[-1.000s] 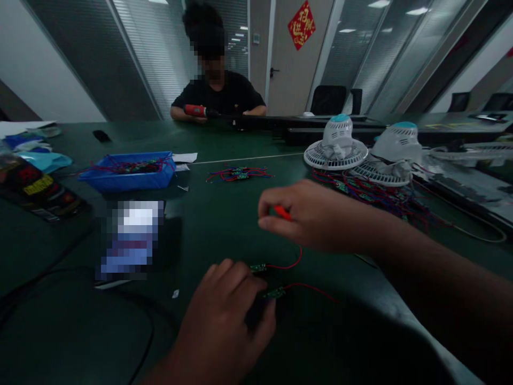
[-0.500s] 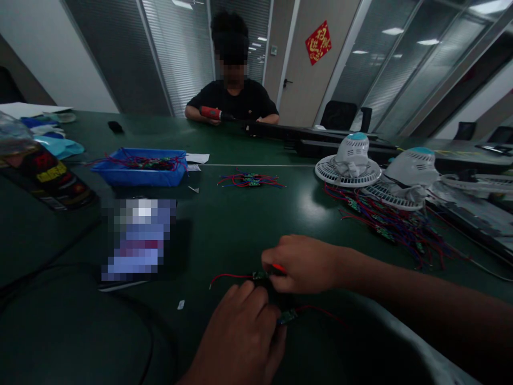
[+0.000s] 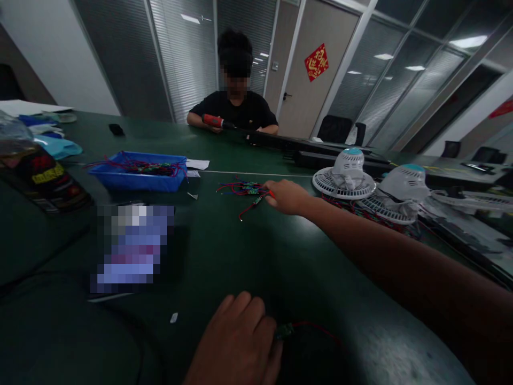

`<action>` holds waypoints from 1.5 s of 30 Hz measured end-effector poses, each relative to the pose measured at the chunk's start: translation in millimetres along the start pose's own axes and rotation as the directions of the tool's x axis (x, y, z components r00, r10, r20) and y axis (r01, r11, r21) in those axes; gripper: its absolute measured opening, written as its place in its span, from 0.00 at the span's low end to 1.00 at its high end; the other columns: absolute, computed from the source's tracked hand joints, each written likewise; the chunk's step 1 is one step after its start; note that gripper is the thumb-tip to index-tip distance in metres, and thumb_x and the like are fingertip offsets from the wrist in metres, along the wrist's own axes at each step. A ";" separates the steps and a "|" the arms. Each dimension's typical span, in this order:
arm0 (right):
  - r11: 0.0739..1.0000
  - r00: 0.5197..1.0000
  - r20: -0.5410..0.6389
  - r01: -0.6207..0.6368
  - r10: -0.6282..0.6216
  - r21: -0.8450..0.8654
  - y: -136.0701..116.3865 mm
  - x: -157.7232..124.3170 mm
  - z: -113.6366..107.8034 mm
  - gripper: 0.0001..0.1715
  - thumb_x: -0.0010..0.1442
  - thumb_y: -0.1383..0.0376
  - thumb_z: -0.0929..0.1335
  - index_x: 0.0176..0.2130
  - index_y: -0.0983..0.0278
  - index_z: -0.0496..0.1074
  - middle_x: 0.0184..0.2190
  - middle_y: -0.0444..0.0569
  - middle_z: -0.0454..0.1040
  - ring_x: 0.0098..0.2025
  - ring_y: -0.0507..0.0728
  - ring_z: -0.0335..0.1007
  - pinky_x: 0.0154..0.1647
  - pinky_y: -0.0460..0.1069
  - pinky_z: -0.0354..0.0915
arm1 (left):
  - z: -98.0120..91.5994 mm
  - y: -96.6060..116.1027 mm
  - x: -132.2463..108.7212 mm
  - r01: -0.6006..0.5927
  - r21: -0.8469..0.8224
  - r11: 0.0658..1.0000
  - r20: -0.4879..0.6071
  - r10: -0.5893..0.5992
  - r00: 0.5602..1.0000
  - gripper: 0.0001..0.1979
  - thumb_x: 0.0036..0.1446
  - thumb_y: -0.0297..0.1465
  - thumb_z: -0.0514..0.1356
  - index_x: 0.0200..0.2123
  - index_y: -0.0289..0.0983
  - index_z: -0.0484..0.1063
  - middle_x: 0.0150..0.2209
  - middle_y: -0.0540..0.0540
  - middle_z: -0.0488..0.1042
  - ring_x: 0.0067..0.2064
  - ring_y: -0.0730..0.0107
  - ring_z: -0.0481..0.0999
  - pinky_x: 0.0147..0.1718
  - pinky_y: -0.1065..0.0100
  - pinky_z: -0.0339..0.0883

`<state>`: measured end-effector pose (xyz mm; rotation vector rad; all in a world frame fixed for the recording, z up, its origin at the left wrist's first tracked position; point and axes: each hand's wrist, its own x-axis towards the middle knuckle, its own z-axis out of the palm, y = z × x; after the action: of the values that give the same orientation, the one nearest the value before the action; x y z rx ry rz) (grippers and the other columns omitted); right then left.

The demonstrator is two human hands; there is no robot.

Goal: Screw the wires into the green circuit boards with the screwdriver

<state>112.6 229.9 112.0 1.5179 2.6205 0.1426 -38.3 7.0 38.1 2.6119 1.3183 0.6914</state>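
Close to me, my left hand (image 3: 240, 337) is closed around a small green circuit board (image 3: 284, 331). One end of that board and a thin red wire stick out past my fingers. My right hand (image 3: 286, 195) reaches far forward, closed, beside a small pile of wired circuit boards (image 3: 251, 186). At its fingertips is another wired circuit board (image 3: 257, 201), whose red wire trails down onto the table. A bright orange piece (image 3: 272, 194), perhaps a tool's handle, shows between the same fingers; the rest of it is hidden.
A blue tray (image 3: 140, 184) of wired boards stands left, near a pixelated screen (image 3: 132, 246) and a dark-labelled bottle (image 3: 40, 176). White fan-like housings (image 3: 348, 176) sit right, over more wired boards. Across the table (image 3: 224, 251), a person (image 3: 236, 107) holds a red power tool (image 3: 212, 121).
My right hand has moved forward, away from my left hand, carrying a wired board to the small pile. The left hand stays near, still holding its board. The view has tilted slightly up.
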 end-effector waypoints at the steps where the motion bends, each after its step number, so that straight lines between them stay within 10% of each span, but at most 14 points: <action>1: 1.000 1.000 -0.004 0.002 -0.002 0.006 0.9 -7.0 -3.1 0.21 0.63 0.58 0.65 0.53 0.64 0.66 0.49 0.53 0.69 0.45 0.58 0.70 0.44 0.58 0.68 | -1.8 0.8 0.9 0.025 -0.002 1.000 0.037 -0.025 0.999 0.04 0.49 0.25 0.60 0.28 0.38 0.74 0.28 0.48 0.72 0.30 0.64 0.67 0.28 0.63 0.57; 8: 0.995 0.987 0.137 0.081 -0.088 0.054 -0.5 -42.3 -1.7 0.18 0.63 0.59 0.65 0.50 0.64 0.68 0.48 0.52 0.70 0.46 0.58 0.69 0.45 0.58 0.67 | -10.9 7.8 1.2 0.131 -0.044 0.990 0.166 -0.122 0.979 0.04 0.52 0.27 0.59 0.31 0.38 0.74 0.33 0.46 0.72 0.35 0.61 0.68 0.33 0.61 0.59; 15: 0.994 0.984 0.178 -0.048 0.030 0.102 -21.7 0.3 17.9 0.20 0.63 0.59 0.65 0.53 0.63 0.67 0.52 0.53 0.68 0.47 0.59 0.69 0.46 0.59 0.67 | -10.6 8.5 -0.2 0.084 0.015 0.996 0.157 -0.085 0.984 0.04 0.52 0.27 0.59 0.30 0.38 0.74 0.32 0.47 0.73 0.34 0.63 0.68 0.32 0.63 0.58; 23: 0.899 0.992 0.084 -0.118 0.091 0.423 -14.7 2.4 -10.6 0.17 0.62 0.60 0.66 0.49 0.64 0.69 0.48 0.52 0.70 0.44 0.57 0.70 0.43 0.56 0.68 | -12.3 7.5 0.8 0.076 0.002 0.997 0.164 -0.075 0.984 0.04 0.51 0.27 0.59 0.30 0.38 0.74 0.31 0.46 0.73 0.34 0.61 0.69 0.31 0.61 0.60; 31: 0.410 0.920 -0.302 0.183 0.249 0.894 -52.8 -111.6 -59.1 0.16 0.66 0.60 0.55 0.46 0.58 0.66 0.24 0.37 0.58 0.19 0.46 0.57 0.19 0.44 0.58 | -12.6 9.6 1.0 0.217 -0.076 0.973 0.150 -0.204 0.967 0.06 0.56 0.25 0.57 0.32 0.38 0.75 0.33 0.46 0.72 0.37 0.59 0.70 0.36 0.58 0.62; 33: -0.052 0.856 -0.344 0.393 0.387 0.918 -72.7 -136.7 -60.2 0.09 0.61 0.60 0.63 0.36 0.60 0.69 0.19 0.35 0.54 0.14 0.45 0.48 0.13 0.44 0.47 | -13.0 10.6 1.9 0.236 -0.072 0.969 0.151 -0.223 0.963 0.06 0.57 0.26 0.57 0.33 0.38 0.75 0.33 0.47 0.72 0.37 0.60 0.69 0.36 0.58 0.61; 35: -0.245 0.871 -0.292 0.406 0.395 0.880 -90.4 -151.8 -56.5 0.11 0.59 0.58 0.64 0.30 0.61 0.70 0.16 0.36 0.56 0.13 0.45 0.47 0.11 0.44 0.43 | -13.9 11.3 3.1 0.248 -0.074 0.966 0.159 -0.234 0.959 0.07 0.58 0.26 0.57 0.33 0.39 0.75 0.33 0.47 0.72 0.37 0.60 0.69 0.36 0.59 0.62; 45: -0.385 0.931 -0.198 0.312 0.308 0.868 -121.6 -148.8 -30.8 0.21 0.57 0.52 0.68 0.21 0.62 0.65 0.13 0.36 0.55 0.13 0.44 0.46 0.11 0.41 0.44 | -14.9 8.6 2.6 0.225 -0.072 0.972 0.176 -0.210 0.962 0.07 0.58 0.26 0.58 0.33 0.39 0.76 0.33 0.48 0.72 0.36 0.61 0.69 0.36 0.58 0.62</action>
<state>77.5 39.7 133.1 1.5234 2.5765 -3.0896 -37.5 2.6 54.9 2.3476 1.4562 0.4752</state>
